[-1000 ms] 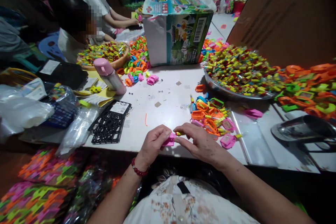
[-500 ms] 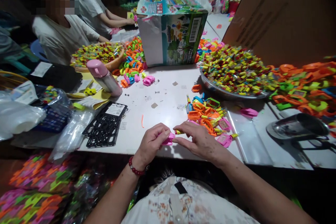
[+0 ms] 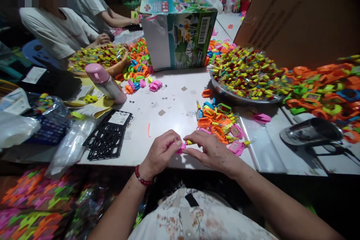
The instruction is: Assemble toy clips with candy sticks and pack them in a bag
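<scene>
My left hand (image 3: pixel 164 149) is closed, thumb over fingers, on a small pink plastic piece (image 3: pixel 181 147) above the table's front edge. Opposite it, my right hand (image 3: pixel 207 150) has a small yellow-and-red wrapped tube (image 3: pixel 188 142) at its bent index finger. My right thumb tip reaches the pink piece; whether it presses on it I cannot tell. The fingers hide much of both items. Just beyond my right hand lies a heap of colourful plastic pieces (image 3: pixel 208 114) mixed with similar tubes.
A steel bowl (image 3: pixel 247 99) of wrapped tubes stands right of a printed carton (image 3: pixel 185 37). Black plastic frames (image 3: pixel 105 138) and a pink-lidded flask (image 3: pixel 105 82) are at left. Clear bags (image 3: pixel 264 146) and a metal scoop (image 3: pixel 312 131) lie at right. Two people sit at far left.
The view has shifted slightly, so things on the table appear a little further left. Both hands keep nearly the same pose around the pink piece. A person at left has raised a hand.
</scene>
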Demonstrator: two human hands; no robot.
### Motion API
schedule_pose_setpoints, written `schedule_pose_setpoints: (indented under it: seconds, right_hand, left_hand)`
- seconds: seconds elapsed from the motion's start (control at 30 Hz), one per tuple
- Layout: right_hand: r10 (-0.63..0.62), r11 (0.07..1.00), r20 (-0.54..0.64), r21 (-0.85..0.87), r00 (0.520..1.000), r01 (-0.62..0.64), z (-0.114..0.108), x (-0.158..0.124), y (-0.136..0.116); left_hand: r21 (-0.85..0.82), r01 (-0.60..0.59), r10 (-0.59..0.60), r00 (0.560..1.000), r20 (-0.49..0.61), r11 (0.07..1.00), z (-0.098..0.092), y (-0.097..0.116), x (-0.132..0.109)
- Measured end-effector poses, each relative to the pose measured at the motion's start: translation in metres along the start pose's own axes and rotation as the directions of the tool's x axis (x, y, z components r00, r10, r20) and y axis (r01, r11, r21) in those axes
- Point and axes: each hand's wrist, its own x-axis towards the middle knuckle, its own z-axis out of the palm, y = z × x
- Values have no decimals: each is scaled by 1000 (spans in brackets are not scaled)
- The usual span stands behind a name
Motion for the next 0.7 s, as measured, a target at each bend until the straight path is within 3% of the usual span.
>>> schedule_pose_setpoints:
  seconds: [0.2,0.43,0.57,0.7]
  right_hand:
    - [28,1000,45,1,999,-28,0,-3,-1]
    - [26,996,94,-92,995,-17,0,-2,2]
    - [34,989,105,-149,994,-18,2,0,0]
    - [65,989,95,-138,993,-52,8,-2,-7]
  left_hand:
    - [-53,20,-20,1000,-8,998,5,-3,0]
    - [17,90,-90,995,-40,996,8,-3,0]
    - [47,118,-118,993,-10,992,6,-5,0]
    - [-53,175,-173,984,36,983,9,-11,-2]
